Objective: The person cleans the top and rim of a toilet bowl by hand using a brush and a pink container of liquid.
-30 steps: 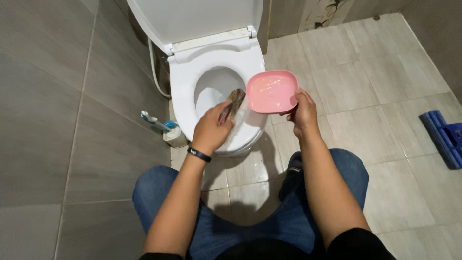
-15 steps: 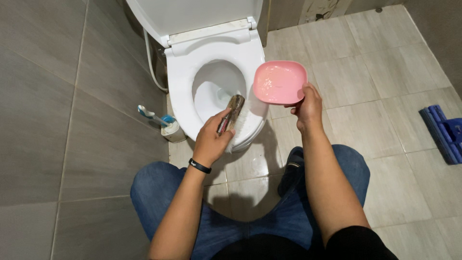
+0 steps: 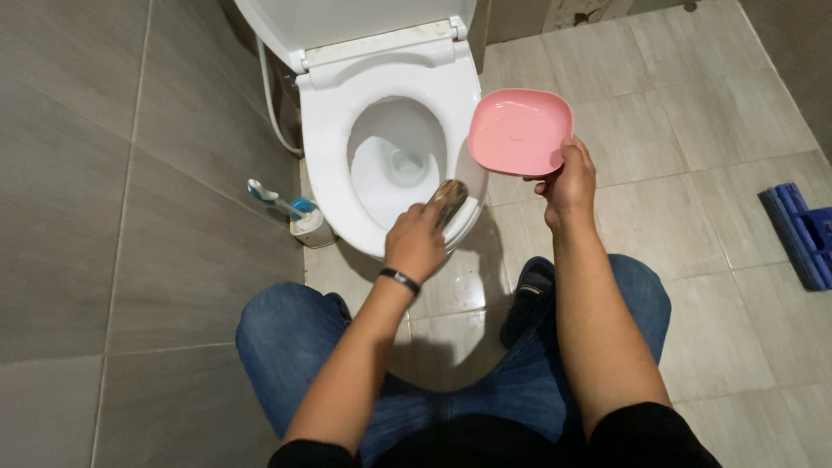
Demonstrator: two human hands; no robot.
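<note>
Our left hand point(image 3: 416, 243) closes its fingers around a shiny metal scrubber point(image 3: 448, 200) on the glossy white toilet point(image 3: 334, 165) rim; our right hand point(image 3: 568, 180) pinches a smooth pink rounded-square plastic bowl point(image 3: 518, 130).

Left hand point(image 3: 416, 245) grips a shiny metal scrubber point(image 3: 449, 201) right on the toilet point(image 3: 334, 147) seat's front rim. Right hand point(image 3: 568, 179) holds a pink bowl point(image 3: 518, 130) beside the toilet, over the floor tiles point(image 3: 693, 113).
</note>
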